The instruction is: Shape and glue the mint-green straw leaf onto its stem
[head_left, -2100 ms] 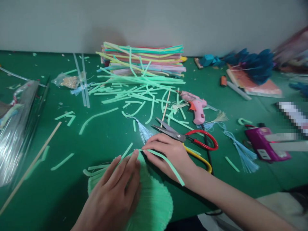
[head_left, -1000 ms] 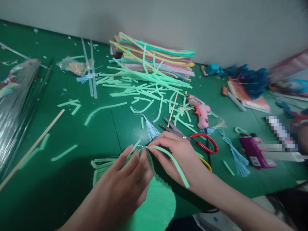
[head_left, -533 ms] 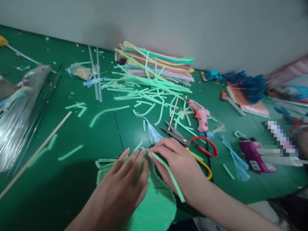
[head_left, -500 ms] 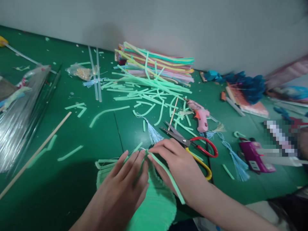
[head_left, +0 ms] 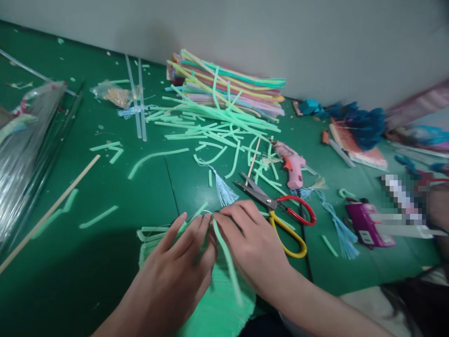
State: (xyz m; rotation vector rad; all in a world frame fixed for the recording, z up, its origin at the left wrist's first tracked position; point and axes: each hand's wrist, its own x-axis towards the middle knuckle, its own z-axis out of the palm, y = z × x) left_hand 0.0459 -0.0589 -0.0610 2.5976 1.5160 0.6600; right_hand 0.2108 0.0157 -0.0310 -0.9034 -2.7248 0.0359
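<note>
Under both hands lies a flat green piece [head_left: 219, 306] covered in rows of fuzzy pipe cleaner, with a thin wire edge showing near my fingertips. My left hand [head_left: 175, 269] is closed on its upper edge, fingers bunched together. My right hand [head_left: 254, 243] pinches a green pipe cleaner [head_left: 228, 262] at that same edge, close to the left fingertips. The loose end of this pipe cleaner hangs down over the piece. Several green ends stick out at the piece's upper left. My fingers hide the exact spot where pipe cleaner and edge meet.
Red-and-yellow-handled scissors [head_left: 268, 202] lie partly open beyond my right hand. Behind them is a pink glue gun [head_left: 293, 166]. A blue tassel [head_left: 224, 189], cut green strips [head_left: 210, 124] and a coloured pipe cleaner bundle [head_left: 231, 89] lie ahead. At left is a wooden stick [head_left: 52, 210].
The pipe cleaner's loose end has swung left, from along my right hand to over the green piece. My right fingers have shifted slightly at the edge. The view has tilted a little.
</note>
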